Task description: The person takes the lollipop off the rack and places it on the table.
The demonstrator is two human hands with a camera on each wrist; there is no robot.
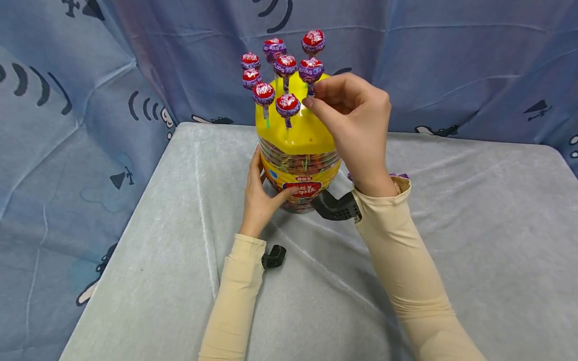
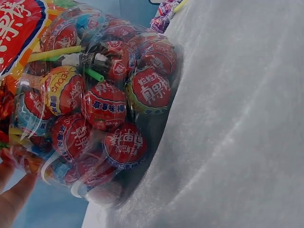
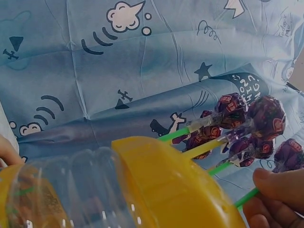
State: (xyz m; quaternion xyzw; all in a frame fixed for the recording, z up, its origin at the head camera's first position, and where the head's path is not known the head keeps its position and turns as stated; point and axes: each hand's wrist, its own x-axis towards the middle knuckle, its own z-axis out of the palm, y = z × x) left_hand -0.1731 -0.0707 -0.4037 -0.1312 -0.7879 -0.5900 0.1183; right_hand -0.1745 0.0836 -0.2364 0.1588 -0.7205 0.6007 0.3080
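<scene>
The jar (image 1: 299, 165) stands at frame centre on the table (image 1: 451, 240): clear plastic body, yellow domed lid (image 1: 293, 128), red-and-yellow label. Eight lollipops with red-and-purple wrappers stand upright in the lid. The right hand (image 1: 349, 120), upper centre, pinches the stick of one lollipop (image 1: 310, 70) between thumb and forefinger. The left hand (image 1: 259, 195) grips the jar's lower left side, fingers curled round it.

The left wrist view alone shows the jar packed with wrapped lollipops against the wall. The right wrist view alone shows the green stick (image 3: 247, 197) in the fingertips (image 3: 275, 183) beside the lid.
</scene>
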